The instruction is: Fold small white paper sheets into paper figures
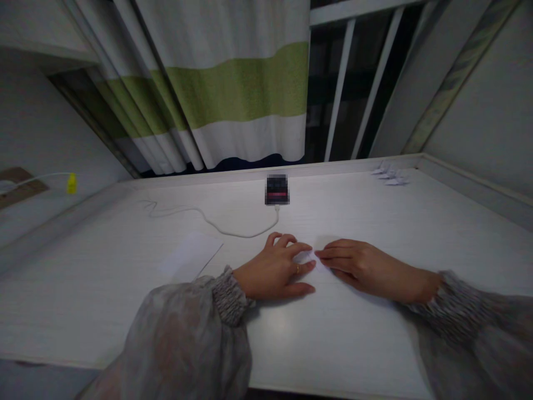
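A small folded piece of white paper lies on the white table between my two hands, mostly covered by fingers. My left hand, with a ring on one finger, rests palm down with its fingers spread. Its fingertips touch the paper's left side while the thumb stays apart on the tabletop. From the right, my right hand has its fingers pressed together over the paper's edge, pinching it against the table. The paper's exact folded shape is too small and hidden to make out.
Beyond the hands sits a small dark blurred device with a white cable running left. White paper sheets lie left of my hands. Several folded paper pieces stand at the back right. A raised rim edges the table below a curtain.
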The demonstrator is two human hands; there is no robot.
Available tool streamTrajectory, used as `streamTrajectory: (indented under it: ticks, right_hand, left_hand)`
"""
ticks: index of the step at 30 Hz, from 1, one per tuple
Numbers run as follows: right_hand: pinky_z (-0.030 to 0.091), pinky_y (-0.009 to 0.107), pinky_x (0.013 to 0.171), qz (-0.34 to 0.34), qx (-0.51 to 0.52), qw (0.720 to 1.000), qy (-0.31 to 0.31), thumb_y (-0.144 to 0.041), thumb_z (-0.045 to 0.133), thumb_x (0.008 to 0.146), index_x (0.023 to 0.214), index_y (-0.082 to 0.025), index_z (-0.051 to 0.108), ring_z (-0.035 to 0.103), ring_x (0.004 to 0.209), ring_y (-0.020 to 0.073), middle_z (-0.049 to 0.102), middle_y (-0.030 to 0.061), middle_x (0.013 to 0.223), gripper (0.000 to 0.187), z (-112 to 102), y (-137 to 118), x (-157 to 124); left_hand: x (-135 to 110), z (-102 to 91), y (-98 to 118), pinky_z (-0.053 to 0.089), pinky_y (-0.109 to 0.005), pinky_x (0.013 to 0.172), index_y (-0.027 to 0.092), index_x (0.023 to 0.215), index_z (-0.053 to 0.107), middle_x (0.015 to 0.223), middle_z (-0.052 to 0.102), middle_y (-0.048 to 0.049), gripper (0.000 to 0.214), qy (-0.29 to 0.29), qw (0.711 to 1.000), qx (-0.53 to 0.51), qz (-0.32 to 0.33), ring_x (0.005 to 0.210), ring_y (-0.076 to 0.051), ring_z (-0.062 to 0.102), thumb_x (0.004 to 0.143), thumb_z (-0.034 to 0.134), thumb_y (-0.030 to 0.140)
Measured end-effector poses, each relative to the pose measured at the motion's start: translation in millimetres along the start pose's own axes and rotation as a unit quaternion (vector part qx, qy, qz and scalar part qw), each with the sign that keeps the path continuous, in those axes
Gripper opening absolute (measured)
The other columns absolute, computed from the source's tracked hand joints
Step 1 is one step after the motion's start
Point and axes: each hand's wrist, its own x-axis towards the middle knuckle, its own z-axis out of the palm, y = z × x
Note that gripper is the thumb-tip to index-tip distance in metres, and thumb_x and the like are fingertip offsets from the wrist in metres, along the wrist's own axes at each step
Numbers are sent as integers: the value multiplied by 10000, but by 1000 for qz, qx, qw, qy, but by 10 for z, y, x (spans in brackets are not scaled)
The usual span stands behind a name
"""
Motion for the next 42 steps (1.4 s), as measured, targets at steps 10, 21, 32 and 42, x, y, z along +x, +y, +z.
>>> streamTrajectory:
  ticks: [10,21,32,42]
  right_hand:
    - [499,307,819,8,12,1000,-6,-106,477,811,919,-118,664,606,875,164,686,73,925,216,-7,-1,3]
    - [449,379,882,16,46,998,-39,-117,465,808,1036,-141,621,531,1018,192,641,78,1062,278,-43,37,-68]
    - [445,347,895,19,61,996,-57,-117,453,806,1071,-115,602,515,1037,194,629,93,1079,303,-39,24,-70]
    - [496,326,769,82,118,989,-19,-142,396,839,962,-131,609,573,852,171,638,101,896,246,-92,24,-74]
  left_hand:
    - [-8,12,5,254,-501,858,256,1132,539,1229,474,-95,452,4,1000,-3,-12,1046,-288,376,804,382,525]
    - [-16,0,0,250,-501,854,266,1144,531,1225,484,-86,451,-9,1000,0,-23,1025,-285,387,797,397,523]
    - [-8,-10,42,166,-556,922,148,1263,358,1127,541,-117,625,-10,998,-27,-52,1033,-269,414,793,369,561]
    - [0,44,40,133,-610,921,167,1221,425,1127,529,-107,621,-6,999,-10,-47,1026,-267,416,791,314,601]
